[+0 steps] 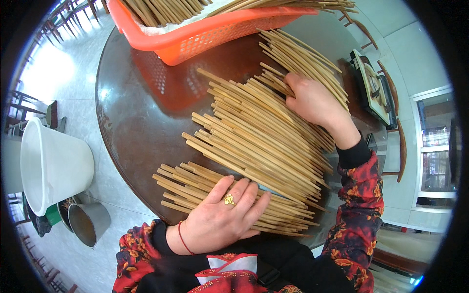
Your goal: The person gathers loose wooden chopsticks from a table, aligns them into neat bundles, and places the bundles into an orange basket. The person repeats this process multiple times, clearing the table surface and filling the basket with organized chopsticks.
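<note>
Many wooden or bamboo chopsticks (253,128) lie side by side in a wide pile on a round dark table (135,117). Across a separate, nearer group of chopsticks (183,183) rests my left hand (229,212), palm down, fingertips at the gap beside the main pile. Whether it grips any is hidden beneath the palm. My right hand (311,97) is at the far side of the main pile, thumb and fingers closed around a few chopsticks (273,78). Beyond it lies another group of chopsticks (300,58).
An orange perforated plastic basket (216,36) with more chopsticks on white cloth stands at the table's far side. A portable gas stove (372,88) sits on the right. On the floor to the left are a white bucket (66,161) and a metal pail (89,223). Wooden chairs (401,146) stand around.
</note>
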Demonstrator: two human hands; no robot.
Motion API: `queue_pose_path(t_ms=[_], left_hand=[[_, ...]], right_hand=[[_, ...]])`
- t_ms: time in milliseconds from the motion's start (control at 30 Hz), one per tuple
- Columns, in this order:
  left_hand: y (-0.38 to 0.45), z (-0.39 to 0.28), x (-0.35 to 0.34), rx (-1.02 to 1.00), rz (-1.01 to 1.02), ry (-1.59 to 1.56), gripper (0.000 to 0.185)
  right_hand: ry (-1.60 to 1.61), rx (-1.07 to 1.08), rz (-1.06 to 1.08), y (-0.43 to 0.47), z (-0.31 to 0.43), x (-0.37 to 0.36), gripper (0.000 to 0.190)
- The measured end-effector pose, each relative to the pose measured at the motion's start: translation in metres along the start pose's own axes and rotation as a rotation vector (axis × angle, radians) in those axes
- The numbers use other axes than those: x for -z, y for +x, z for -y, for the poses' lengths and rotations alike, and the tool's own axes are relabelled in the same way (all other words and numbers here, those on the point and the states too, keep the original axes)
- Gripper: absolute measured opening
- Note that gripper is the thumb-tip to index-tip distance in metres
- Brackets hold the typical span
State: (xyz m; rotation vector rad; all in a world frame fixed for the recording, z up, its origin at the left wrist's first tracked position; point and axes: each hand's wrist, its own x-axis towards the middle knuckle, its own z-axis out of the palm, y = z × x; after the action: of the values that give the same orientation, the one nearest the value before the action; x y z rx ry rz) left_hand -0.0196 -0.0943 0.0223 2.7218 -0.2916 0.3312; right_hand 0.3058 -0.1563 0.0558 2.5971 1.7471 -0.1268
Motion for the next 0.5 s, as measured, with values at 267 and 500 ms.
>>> queue_pose_path(t_ms=[267,500], left_hand=[[0.0,0.001,0.0,-0.012,-0.014,0.01,0.081],[0.0,0.0,-0.001,0.007,0.001,0.001,0.077]], right_hand=[[0.011,-0.066,-0.117,-0.018,0.007,0.017,0.02],[0.166,-0.128,-0.652,-0.079,-0.01,0.092,0.02]])
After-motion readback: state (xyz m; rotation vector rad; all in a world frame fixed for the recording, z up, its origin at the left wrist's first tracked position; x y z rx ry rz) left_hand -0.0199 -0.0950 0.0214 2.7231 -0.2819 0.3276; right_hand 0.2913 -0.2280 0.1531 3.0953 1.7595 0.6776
